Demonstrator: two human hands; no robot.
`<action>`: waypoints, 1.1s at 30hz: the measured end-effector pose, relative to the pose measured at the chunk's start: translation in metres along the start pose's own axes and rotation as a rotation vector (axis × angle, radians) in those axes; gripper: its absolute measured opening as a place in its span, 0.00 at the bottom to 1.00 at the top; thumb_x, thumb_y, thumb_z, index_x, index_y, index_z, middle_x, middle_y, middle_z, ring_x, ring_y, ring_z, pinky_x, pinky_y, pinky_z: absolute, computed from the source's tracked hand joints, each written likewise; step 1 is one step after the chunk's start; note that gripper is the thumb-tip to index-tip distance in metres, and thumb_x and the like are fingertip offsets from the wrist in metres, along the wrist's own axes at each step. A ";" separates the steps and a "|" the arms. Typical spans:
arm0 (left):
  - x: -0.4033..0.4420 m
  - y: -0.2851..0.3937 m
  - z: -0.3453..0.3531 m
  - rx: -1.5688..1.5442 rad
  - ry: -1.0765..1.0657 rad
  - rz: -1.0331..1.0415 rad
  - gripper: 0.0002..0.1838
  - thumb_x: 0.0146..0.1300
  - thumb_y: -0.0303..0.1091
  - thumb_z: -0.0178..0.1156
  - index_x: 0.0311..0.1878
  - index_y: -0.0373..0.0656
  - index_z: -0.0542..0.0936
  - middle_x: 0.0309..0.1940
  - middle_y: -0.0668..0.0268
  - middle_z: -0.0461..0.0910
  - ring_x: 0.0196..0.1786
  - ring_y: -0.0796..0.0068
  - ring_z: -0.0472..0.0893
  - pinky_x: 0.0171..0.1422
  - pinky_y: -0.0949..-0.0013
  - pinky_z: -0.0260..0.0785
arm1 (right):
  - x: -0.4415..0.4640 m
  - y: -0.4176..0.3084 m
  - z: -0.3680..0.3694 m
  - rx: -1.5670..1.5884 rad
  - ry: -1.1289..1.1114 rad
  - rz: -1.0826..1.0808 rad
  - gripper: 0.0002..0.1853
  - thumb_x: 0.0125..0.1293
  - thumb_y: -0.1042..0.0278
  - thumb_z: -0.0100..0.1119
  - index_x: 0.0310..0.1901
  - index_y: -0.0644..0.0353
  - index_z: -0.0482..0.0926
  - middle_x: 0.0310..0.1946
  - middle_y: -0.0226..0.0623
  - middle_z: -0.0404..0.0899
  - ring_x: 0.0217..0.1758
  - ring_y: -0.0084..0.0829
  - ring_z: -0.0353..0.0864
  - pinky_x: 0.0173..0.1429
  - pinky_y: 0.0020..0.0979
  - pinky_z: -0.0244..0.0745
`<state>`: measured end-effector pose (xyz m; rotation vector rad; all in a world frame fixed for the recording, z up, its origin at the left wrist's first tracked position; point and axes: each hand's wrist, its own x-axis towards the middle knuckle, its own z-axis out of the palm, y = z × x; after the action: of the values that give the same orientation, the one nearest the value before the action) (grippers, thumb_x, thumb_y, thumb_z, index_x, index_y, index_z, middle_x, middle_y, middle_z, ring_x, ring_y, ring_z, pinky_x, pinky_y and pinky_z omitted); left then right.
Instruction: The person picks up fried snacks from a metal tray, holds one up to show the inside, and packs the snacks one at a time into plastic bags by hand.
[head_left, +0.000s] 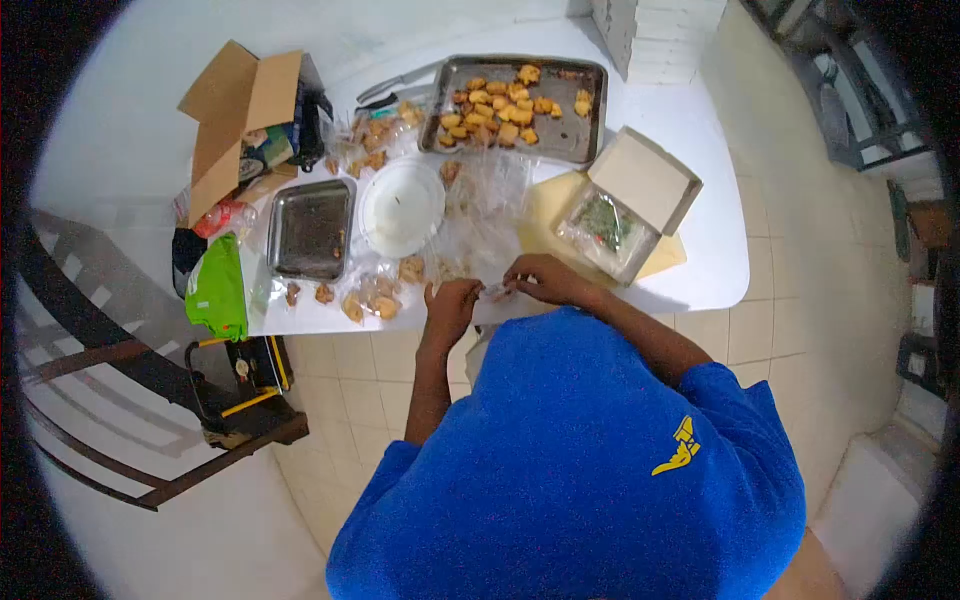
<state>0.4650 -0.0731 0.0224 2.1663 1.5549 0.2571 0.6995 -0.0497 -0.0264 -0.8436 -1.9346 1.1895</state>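
At the table's near edge, my left hand [455,310] and my right hand [545,280] face each other with fingers pinched. Between them is a small piece of clear plastic bag [497,292], gripped from both sides; what it contains is too small to make out. Just beyond my hands lies a heap of clear plastic bags [490,195]. Left of my left hand sit bagged baked pieces [380,298], golden brown in colour. A white plate [402,208] stands behind these.
A large baking tray [590,140] at the back holds many browned pieces. A smaller dark tray [310,230] is at left, near an open cardboard box [215,130] and a green bag [218,290]. At right, an open carton [655,185] holds packets. A knife [405,78] lies behind.
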 end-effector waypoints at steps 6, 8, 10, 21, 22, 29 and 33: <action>-0.001 0.013 -0.015 0.057 -0.119 -0.036 0.16 0.65 0.31 0.47 0.55 0.56 0.72 0.36 0.72 0.78 0.49 0.71 0.74 0.67 0.45 0.42 | -0.002 -0.004 0.005 0.021 0.017 0.066 0.07 0.60 0.68 0.58 0.38 0.60 0.79 0.35 0.38 0.79 0.37 0.35 0.79 0.43 0.33 0.73; -0.009 0.006 -0.013 0.097 -0.111 -0.025 0.17 0.67 0.31 0.45 0.58 0.57 0.69 0.34 0.73 0.77 0.47 0.71 0.74 0.67 0.44 0.41 | -0.007 -0.002 0.011 0.043 0.026 0.090 0.07 0.60 0.68 0.58 0.38 0.61 0.79 0.34 0.38 0.79 0.36 0.34 0.79 0.42 0.32 0.74; -0.014 -0.003 -0.013 0.017 -0.157 -0.024 0.16 0.67 0.32 0.46 0.56 0.56 0.70 0.31 0.72 0.76 0.46 0.70 0.74 0.67 0.40 0.40 | -0.010 -0.002 0.012 0.117 0.017 0.156 0.08 0.61 0.67 0.59 0.38 0.61 0.79 0.33 0.39 0.79 0.35 0.34 0.78 0.42 0.32 0.74; -0.011 0.015 -0.011 0.073 0.060 0.337 0.23 0.52 0.38 0.64 0.53 0.54 0.74 0.53 0.68 0.71 0.59 0.65 0.68 0.66 0.37 0.40 | -0.029 -0.012 0.028 0.255 0.084 0.433 0.10 0.63 0.65 0.58 0.40 0.64 0.80 0.33 0.32 0.80 0.36 0.21 0.76 0.44 0.27 0.72; -0.008 0.015 -0.011 0.160 0.058 0.426 0.23 0.53 0.43 0.64 0.52 0.51 0.75 0.51 0.63 0.73 0.57 0.62 0.70 0.64 0.44 0.50 | -0.029 -0.014 0.031 0.282 0.107 0.458 0.10 0.63 0.65 0.57 0.40 0.63 0.80 0.32 0.32 0.80 0.36 0.20 0.75 0.44 0.26 0.72; 0.006 -0.018 -0.007 -0.061 -0.089 0.519 0.22 0.49 0.39 0.64 0.50 0.49 0.76 0.41 0.66 0.75 0.44 0.61 0.76 0.48 0.59 0.67 | -0.026 -0.037 0.051 0.243 0.322 0.622 0.11 0.60 0.73 0.56 0.44 0.62 0.79 0.25 0.26 0.75 0.29 0.18 0.70 0.37 0.21 0.68; 0.003 -0.033 0.002 -0.087 -0.089 0.548 0.21 0.49 0.39 0.64 0.48 0.48 0.76 0.39 0.65 0.75 0.42 0.61 0.76 0.46 0.59 0.68 | -0.025 -0.050 0.066 0.115 0.428 0.550 0.11 0.60 0.74 0.55 0.44 0.60 0.79 0.26 0.27 0.75 0.29 0.18 0.71 0.38 0.22 0.69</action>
<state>0.4386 -0.0622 0.0045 2.4541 0.8588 0.3846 0.6501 -0.1186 -0.0083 -1.4894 -1.3120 1.2749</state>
